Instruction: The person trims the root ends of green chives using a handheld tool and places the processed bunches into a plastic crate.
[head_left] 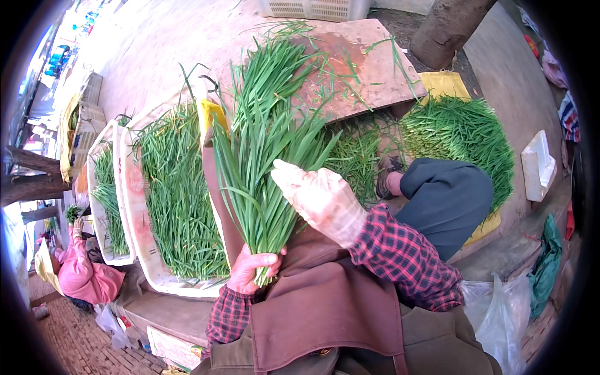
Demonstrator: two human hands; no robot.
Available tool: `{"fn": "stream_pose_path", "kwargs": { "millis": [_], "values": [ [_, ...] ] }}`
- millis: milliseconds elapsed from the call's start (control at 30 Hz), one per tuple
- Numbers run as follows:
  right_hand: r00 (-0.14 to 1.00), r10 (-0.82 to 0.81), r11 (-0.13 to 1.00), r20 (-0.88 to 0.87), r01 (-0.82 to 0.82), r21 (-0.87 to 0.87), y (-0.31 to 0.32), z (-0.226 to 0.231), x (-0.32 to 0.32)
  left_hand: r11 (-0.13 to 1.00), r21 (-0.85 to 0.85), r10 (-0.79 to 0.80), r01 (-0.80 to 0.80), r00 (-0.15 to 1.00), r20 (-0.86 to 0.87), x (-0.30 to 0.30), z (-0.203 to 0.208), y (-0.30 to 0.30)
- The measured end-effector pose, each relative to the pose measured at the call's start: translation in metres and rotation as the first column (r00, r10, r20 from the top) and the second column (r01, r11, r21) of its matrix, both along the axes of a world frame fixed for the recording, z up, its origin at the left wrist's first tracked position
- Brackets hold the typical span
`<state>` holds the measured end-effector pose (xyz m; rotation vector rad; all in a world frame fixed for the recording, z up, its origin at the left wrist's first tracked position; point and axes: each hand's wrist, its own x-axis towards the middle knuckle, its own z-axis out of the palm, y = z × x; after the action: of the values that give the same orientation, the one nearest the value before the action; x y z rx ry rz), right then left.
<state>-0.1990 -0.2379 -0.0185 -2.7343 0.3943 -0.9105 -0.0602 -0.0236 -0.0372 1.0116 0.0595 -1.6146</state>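
Observation:
My bare left hand (253,270) is closed around the pale lower stems of a bunch of garlic chives (265,181). The bunch stands fanned out in front of my apron, its long green leaves spreading upward. Against the right side of those leaves lies my right hand (322,197), in a thin whitish glove, its visible fingers stretched toward the upper left. Its inner side is hidden. Beyond the bunch, more loose chives (275,69) lie by the left edge of a reddish board (381,75). A brown apron (331,312) covers my lap.
A white crate (134,212) full of chives stands at my left, beside a second crate (94,181). Stacked chives (462,137) lie on yellow sacking at right. A tree trunk (447,31) rises behind the board. A person in pink (90,278) sits far left. Plastic bags (500,319) lie at lower right.

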Motion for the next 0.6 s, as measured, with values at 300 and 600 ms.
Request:
{"fn": "stream_pose_path", "kwargs": {
  "millis": [300, 600],
  "values": [
    [0.996, -0.042, 0.984, 0.078, 0.028, 0.174, 0.015, -0.036, -0.021, 0.993, -0.094, 0.065, -0.076, 0.991, -0.116, -0.003, -0.01, 0.005],
    [0.989, -0.137, 0.939, -0.047, 0.145, 0.313, 0.001, -0.017, 0.001, 0.997, -0.072, -0.002, -0.001, 0.999, -0.041, -0.005, -0.008, 0.003]
  ]
}}
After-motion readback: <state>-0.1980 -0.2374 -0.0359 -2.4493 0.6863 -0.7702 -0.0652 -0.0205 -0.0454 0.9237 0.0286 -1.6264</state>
